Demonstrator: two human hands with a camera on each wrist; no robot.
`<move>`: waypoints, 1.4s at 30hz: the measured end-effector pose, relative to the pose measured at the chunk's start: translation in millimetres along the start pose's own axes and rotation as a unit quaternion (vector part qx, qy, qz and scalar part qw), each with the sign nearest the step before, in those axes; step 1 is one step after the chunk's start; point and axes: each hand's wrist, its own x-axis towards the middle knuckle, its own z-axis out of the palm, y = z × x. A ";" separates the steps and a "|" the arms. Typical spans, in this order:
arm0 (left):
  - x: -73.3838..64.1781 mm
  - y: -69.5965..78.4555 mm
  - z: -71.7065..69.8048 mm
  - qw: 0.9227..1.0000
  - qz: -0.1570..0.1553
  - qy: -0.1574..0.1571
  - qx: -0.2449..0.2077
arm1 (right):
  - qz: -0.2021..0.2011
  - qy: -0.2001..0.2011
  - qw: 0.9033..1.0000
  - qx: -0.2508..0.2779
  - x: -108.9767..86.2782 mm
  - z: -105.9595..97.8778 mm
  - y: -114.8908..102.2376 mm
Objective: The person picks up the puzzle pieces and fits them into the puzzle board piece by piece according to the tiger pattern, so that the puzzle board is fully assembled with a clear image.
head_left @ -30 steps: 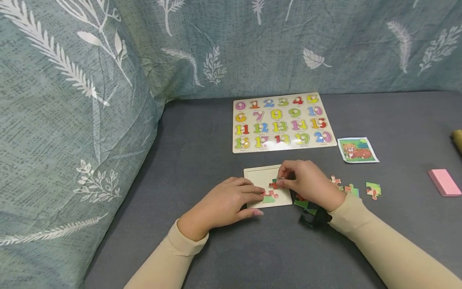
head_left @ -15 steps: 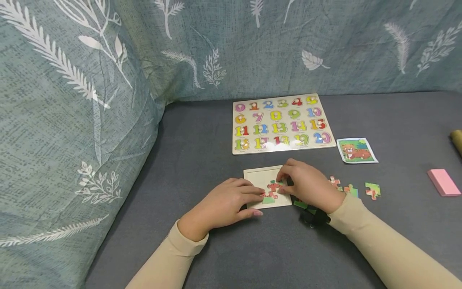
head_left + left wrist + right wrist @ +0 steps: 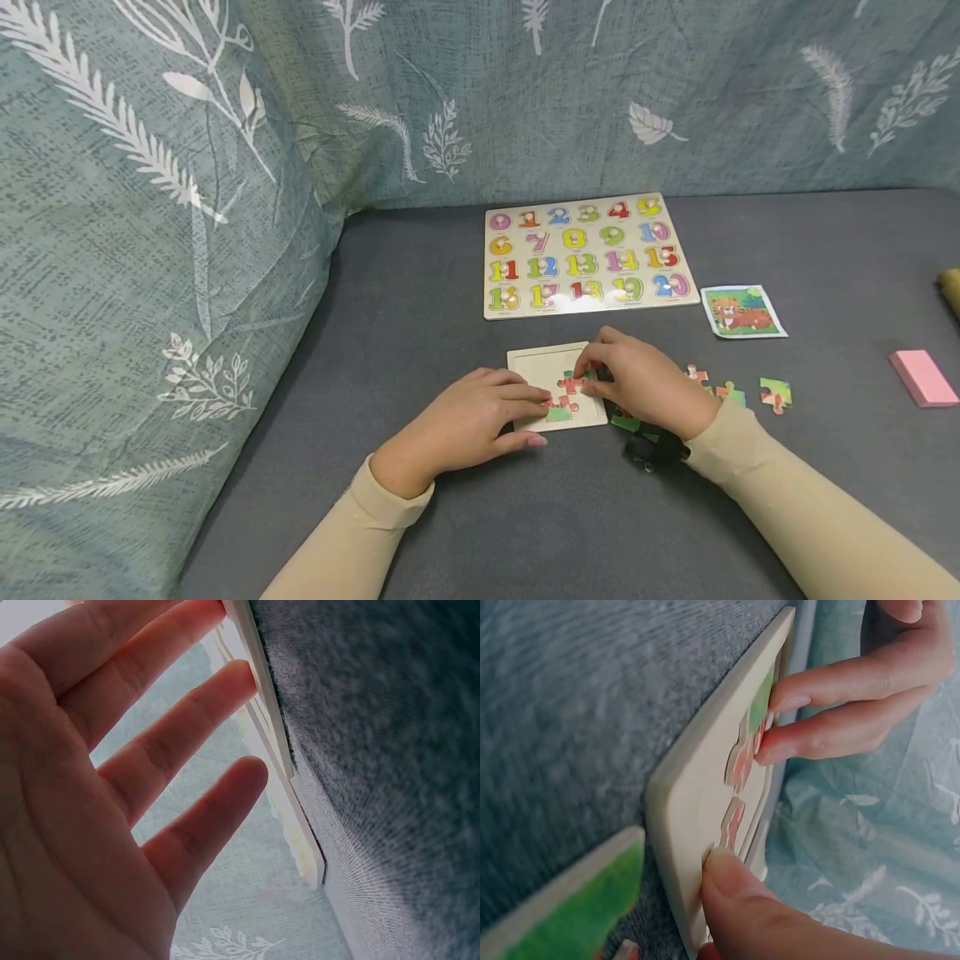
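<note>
Fingers of the right hand point(image 3: 637, 379) were bent into a pinch on the right end of a red puzzle piece point(image 3: 571, 384), right of the frame's centre, a hold that probably allowed small turns and nudges. The left hand point(image 3: 487, 408) had its fingers extended and spread, tips touching a red-and-green piece point(image 3: 559, 411) low in the wooden tray point(image 3: 534, 362), likely to steady both. Loose pieces point(image 3: 776, 395) lay at the frame's right, presumably for easy reach; above them a tiger picture card point(image 3: 742, 312) faced up, perhaps for reference. A number board point(image 3: 592, 307) lay at upper centre, seemingly out of the way.
</note>
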 end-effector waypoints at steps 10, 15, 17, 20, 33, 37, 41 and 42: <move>2.1 -5.0 -1.1 0.999 -0.020 -0.017 -0.030 | 0.007 0.004 1.000 -0.027 -6.3 -32.6 -5.2; 0.9 -6.3 -1.0 0.996 -0.082 0.018 -0.035 | 0.037 -0.012 0.997 -0.073 -25.4 -45.1 1.0; -1.5 -5.9 -1.0 0.987 -0.141 0.051 -0.052 | 0.049 -0.039 0.995 -0.080 -32.8 -36.7 3.9; -6.9 -4.9 -2.9 0.965 -0.216 0.108 -0.100 | 0.039 -0.050 0.996 -0.063 -38.5 -20.5 8.0; -4.4 -2.4 -0.4 0.994 -0.038 0.013 -0.105 | -0.024 -0.021 0.993 0.112 -24.4 -21.7 0.3; -1.2 1.7 2.1 0.994 -0.034 -0.020 -0.099 | -0.022 -0.004 0.993 0.115 -15.2 -11.8 -4.5; 2.1 5.7 3.0 0.995 -0.035 -0.042 -0.078 | -0.009 0.013 0.995 0.102 -14.1 -4.0 -5.0; 2.3 6.6 2.7 0.996 -0.036 -0.047 -0.070 | -0.006 0.018 0.995 0.099 -14.3 -2.8 -5.1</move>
